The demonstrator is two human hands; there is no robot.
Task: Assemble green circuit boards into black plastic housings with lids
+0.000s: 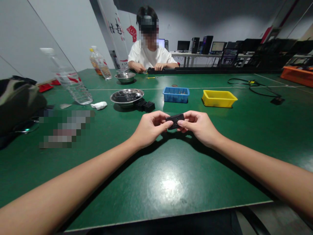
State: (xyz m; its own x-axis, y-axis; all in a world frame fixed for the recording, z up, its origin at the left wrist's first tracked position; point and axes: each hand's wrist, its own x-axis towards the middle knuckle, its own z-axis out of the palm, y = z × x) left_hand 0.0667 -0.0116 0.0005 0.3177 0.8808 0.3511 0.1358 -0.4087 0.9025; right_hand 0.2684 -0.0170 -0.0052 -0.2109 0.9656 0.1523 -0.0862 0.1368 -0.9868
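Both hands hold one small black rectangular part [175,120] just above the green table [161,169]. My left hand [152,129] pinches its left end between thumb and fingers. On the right end, my right hand [197,125] is closed in the same way, its thumb on the near face. Beyond the hands stand a blue tray [176,97] with small metal pieces inside and a yellow tray [219,99]. Behind my left hand, a steel bowl [127,103] contains black parts, and black blocks [148,106] lie beside it.
Plastic bottles [73,85] stand at the left, near a crumpled tissue [99,105] and a bag [19,104]. Across the table a person [153,54] handles a long black bar [207,70]. A black cable [259,88] and an orange crate [297,75] lie at right.
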